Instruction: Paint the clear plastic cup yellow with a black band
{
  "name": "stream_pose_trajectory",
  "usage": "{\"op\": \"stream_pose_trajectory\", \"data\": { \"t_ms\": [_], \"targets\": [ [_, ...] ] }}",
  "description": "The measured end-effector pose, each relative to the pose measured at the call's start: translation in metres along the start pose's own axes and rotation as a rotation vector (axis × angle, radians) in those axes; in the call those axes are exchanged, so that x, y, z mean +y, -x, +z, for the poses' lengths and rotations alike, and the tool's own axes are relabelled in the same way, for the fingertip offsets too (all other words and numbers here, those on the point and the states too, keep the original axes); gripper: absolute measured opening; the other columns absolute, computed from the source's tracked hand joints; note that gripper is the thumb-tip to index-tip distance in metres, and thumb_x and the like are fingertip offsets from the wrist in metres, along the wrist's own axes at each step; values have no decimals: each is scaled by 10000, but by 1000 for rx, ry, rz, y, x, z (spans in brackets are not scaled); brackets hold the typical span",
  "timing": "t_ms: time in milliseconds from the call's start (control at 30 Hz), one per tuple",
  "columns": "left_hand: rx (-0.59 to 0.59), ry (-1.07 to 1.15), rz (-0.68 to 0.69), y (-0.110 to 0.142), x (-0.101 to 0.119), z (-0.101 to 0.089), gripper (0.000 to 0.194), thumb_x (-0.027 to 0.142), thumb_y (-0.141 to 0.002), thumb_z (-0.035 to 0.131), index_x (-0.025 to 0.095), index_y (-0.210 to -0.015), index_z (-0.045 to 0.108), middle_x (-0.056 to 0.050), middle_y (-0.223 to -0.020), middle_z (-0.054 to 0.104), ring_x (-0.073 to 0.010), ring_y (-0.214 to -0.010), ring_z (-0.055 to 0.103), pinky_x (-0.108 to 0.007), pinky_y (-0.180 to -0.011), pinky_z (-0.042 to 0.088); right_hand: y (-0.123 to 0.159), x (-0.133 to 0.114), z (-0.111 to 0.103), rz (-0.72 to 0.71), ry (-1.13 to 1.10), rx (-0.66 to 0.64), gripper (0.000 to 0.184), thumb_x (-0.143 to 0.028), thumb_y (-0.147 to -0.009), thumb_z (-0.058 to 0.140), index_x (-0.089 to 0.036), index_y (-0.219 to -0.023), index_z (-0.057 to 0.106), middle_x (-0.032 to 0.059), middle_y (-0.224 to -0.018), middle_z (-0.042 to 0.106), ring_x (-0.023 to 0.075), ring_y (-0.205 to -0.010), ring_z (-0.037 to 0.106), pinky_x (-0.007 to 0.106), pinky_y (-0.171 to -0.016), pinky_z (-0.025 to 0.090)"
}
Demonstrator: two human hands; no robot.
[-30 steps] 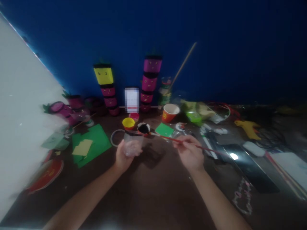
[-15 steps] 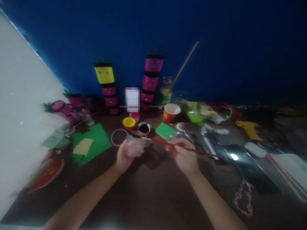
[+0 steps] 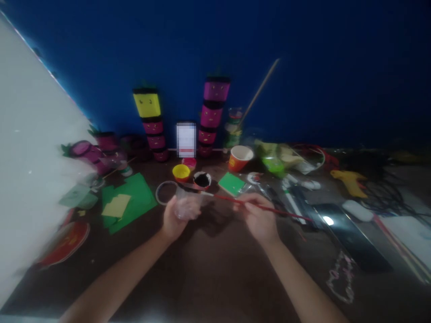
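My left hand (image 3: 175,218) is wrapped round a clear plastic cup (image 3: 189,204), tilted with its rim away from me. In my right hand (image 3: 258,217) a long paintbrush with a red handle (image 3: 225,198) is pinched between the fingers. Its dark bristles lie at the cup's rim; blur hides whether they touch it. Just beyond the cup stand a small cup of black paint (image 3: 202,180) and a small yellow cup (image 3: 181,172). A clear ring-shaped lid (image 3: 165,193) lies beside my left hand.
Stacks of painted cups with faces (image 3: 211,115) stand against the blue wall, flanking a phone (image 3: 186,139). Green paper sheets (image 3: 134,215) lie left. An orange paper cup (image 3: 239,160), yellow glue gun (image 3: 350,180), black tablet-like slab (image 3: 353,237) and bead string (image 3: 343,278) are right.
Hardly anything differs. The brush and its bristles have shifted slightly at the clear cup's rim; both hands stay almost in place.
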State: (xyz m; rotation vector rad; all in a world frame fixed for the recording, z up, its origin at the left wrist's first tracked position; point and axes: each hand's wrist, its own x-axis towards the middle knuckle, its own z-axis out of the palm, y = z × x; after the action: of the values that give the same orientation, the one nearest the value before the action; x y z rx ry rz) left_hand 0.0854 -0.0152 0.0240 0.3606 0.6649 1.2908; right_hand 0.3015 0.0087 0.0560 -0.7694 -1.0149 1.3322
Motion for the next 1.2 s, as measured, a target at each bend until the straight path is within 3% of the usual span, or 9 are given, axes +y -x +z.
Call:
{"op": "stream_pose_trajectory", "data": {
  "t_ms": [200, 467, 567, 700, 933, 1200],
  "targets": [
    [52, 3, 11, 0, 0, -2, 557, 545, -743, 499, 27, -831, 681, -126, -660, 665, -185, -565, 612, -289, -562, 465, -2, 2, -4, -6, 2, -2, 34, -193, -678, 662, -199, -698, 689, 0, -666, 663, 116, -580, 617, 255, -579, 521],
    [68, 96, 50, 0, 0, -3, 470, 528, -759, 491, 95, -786, 672, -92, -700, 653, -160, -574, 587, -297, -591, 499, -8, 4, -13, 80, -81, 43, 54, -165, -634, 659, -197, -665, 690, -4, -611, 669, 106, -561, 613, 219, -534, 501],
    [51, 114, 50, 1, 0, -2, 461, 508, -769, 494, 89, -823, 676, -99, -747, 670, -166, -611, 606, -307, -646, 509, -10, 2, -10, 107, -135, 92, 13, -199, -641, 677, -201, -653, 672, -13, -591, 659, 102, -550, 612, 211, -514, 502],
    [23, 98, 36, 2, 0, 1, 491, 478, -775, 499, 42, -930, 666, -126, -812, 692, -203, -695, 645, -308, -668, 498, -7, 1, 0, 156, -147, 147, 115, -289, -650, 717, -197, -640, 648, -16, -560, 647, 109, -521, 616, 217, -476, 509],
    [-56, 49, 17, 3, -2, 0, 479, 439, -788, 499, 46, -1023, 638, -151, -949, 698, -249, -847, 651, -373, -842, 448, 1, 6, 9, 220, -163, 137, 165, -312, -631, 761, -191, -652, 650, -17, -552, 654, 114, -513, 632, 218, -483, 532],
    [-77, 40, 44, 4, -3, 2, 497, 448, -774, 513, 43, -1027, 650, -146, -981, 703, -239, -846, 650, -346, -815, 455, 1, 10, 9, 226, -169, 145, 184, -322, -615, 778, -186, -652, 660, -11, -562, 665, 116, -529, 641, 215, -488, 539]
  ]
}}
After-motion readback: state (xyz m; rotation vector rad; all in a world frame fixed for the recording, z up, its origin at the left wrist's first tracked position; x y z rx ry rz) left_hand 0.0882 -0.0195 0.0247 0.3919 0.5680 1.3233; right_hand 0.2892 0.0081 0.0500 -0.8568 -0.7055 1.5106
